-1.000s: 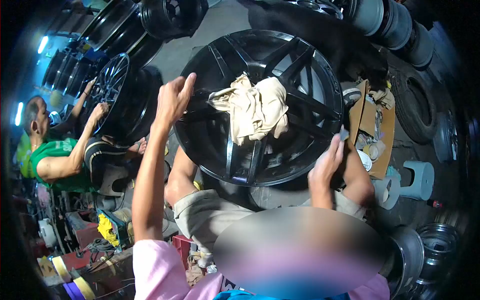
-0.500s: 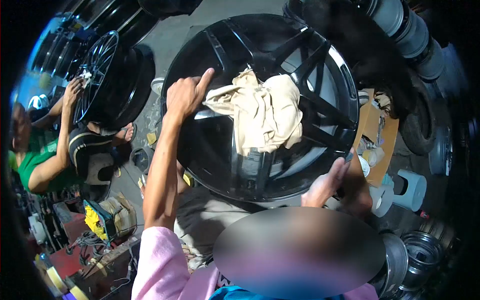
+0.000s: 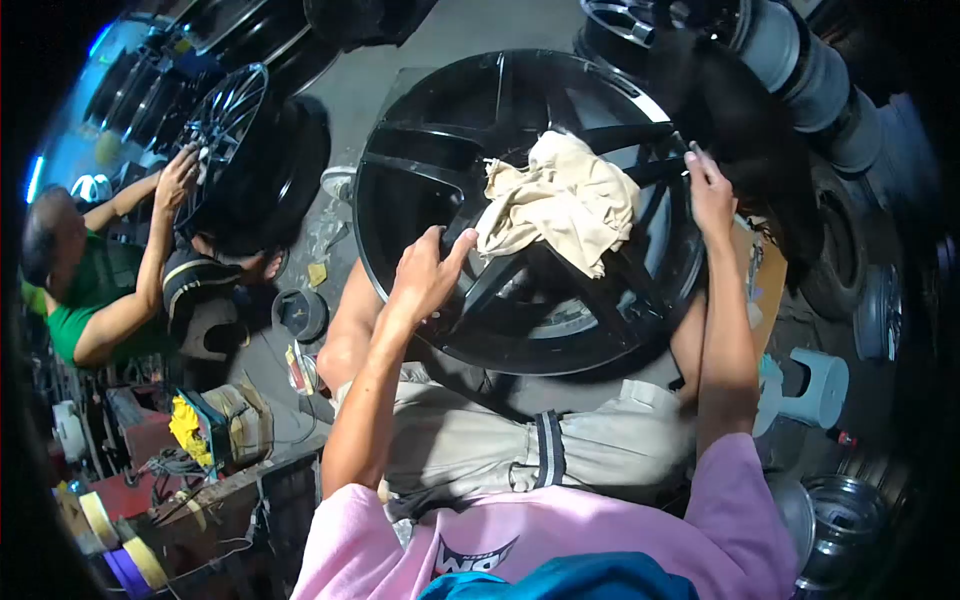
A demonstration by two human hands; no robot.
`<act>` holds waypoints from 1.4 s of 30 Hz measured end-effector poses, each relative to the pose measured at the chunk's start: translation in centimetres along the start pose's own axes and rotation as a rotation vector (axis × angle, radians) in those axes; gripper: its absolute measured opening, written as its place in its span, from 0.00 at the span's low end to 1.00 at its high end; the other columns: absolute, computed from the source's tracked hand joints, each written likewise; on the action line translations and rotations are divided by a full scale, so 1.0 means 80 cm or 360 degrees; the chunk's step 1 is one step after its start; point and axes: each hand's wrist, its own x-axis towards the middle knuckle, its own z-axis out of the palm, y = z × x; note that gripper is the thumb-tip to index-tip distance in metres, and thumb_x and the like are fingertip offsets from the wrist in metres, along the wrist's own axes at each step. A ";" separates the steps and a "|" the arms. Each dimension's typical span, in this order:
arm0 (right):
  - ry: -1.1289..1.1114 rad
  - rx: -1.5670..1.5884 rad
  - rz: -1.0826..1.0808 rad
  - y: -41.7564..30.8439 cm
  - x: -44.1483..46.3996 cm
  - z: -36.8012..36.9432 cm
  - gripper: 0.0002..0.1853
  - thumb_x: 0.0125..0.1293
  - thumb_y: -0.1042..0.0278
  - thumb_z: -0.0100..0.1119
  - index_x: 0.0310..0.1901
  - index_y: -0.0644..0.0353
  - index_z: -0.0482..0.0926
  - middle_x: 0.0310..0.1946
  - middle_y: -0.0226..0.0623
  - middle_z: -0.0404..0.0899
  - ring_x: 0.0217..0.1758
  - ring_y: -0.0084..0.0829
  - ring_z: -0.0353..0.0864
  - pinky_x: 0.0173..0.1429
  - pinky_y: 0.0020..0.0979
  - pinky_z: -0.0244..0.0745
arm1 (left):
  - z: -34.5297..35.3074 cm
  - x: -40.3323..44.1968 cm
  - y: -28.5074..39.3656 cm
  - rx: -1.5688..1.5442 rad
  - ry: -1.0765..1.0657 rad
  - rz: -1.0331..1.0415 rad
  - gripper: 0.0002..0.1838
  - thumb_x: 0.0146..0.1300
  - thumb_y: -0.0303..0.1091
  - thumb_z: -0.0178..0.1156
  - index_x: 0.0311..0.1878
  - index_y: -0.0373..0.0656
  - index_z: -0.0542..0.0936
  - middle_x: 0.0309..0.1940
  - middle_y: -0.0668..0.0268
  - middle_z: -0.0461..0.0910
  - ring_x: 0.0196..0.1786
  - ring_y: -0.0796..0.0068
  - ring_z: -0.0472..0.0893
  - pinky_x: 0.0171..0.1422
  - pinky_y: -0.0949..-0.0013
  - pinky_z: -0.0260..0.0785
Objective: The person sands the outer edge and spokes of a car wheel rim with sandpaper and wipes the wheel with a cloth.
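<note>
A large black alloy wheel (image 3: 420, 140) lies tilted across my lap, its spokes facing me. Bunched over its hub is a cream cloth (image 3: 575, 200). My left hand (image 3: 425, 275) grips the wheel at a lower-left spoke, thumb pointing toward the cloth. At the right side of the wheel, my right hand (image 3: 710, 195) has its fingers closed on a small grey piece (image 3: 695, 150) against the rim edge. That piece is too small to identify, and some of it is hidden by the fingers.
On the left a person in green (image 3: 100, 290) works on another wheel (image 3: 235, 115). A cardboard box (image 3: 765, 300), a pale stool (image 3: 820, 388) and a tyre (image 3: 835, 240) stand at right. Stacked rims (image 3: 775, 50) are at upper right. Tape rolls (image 3: 100, 522) sit at lower left.
The wheel and cloth have turned, and the view has shifted. My right hand has moved from the lower right up to the right rim; my left hand is lower on the wheel.
</note>
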 end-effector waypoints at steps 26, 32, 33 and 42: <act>0.0568 0.0064 -0.0135 -0.086 -0.322 -0.076 0.13 0.85 0.75 0.55 0.57 0.72 0.87 0.48 0.41 0.84 0.45 0.31 0.88 0.53 0.31 0.82 | 0.088 -0.201 0.081 -0.0113 -0.0875 0.1500 0.18 0.61 0.42 0.73 0.41 0.36 0.81 0.47 0.51 0.83 0.60 0.48 0.84 0.74 0.47 0.71; 0.0121 -0.0076 -0.0666 -0.159 -0.303 -0.025 0.11 0.76 0.79 0.63 0.55 0.68 0.89 0.55 0.46 0.87 0.57 0.40 0.89 0.65 0.40 0.84 | -0.117 -0.143 0.019 -0.0368 -0.0172 0.0534 0.14 0.62 0.38 0.76 0.45 0.39 0.89 0.36 0.64 0.89 0.38 0.75 0.87 0.44 0.65 0.80; 0.0006 -0.0055 -0.0798 -0.174 -0.290 -0.006 0.12 0.74 0.79 0.65 0.55 0.66 0.90 0.55 0.46 0.87 0.58 0.43 0.89 0.65 0.42 0.83 | -0.147 -0.115 0.019 -0.0295 0.0074 0.0479 0.14 0.68 0.38 0.73 0.48 0.37 0.89 0.38 0.64 0.90 0.39 0.79 0.86 0.44 0.67 0.80; -0.0332 -0.0533 -0.1085 -0.170 -0.206 0.112 0.14 0.72 0.63 0.71 0.56 0.57 0.92 0.57 0.35 0.88 0.69 0.48 0.80 0.72 0.49 0.75 | -0.142 0.152 0.016 0.0124 0.0987 0.1084 0.20 0.68 0.40 0.70 0.55 0.35 0.81 0.47 0.44 0.87 0.49 0.40 0.87 0.57 0.46 0.78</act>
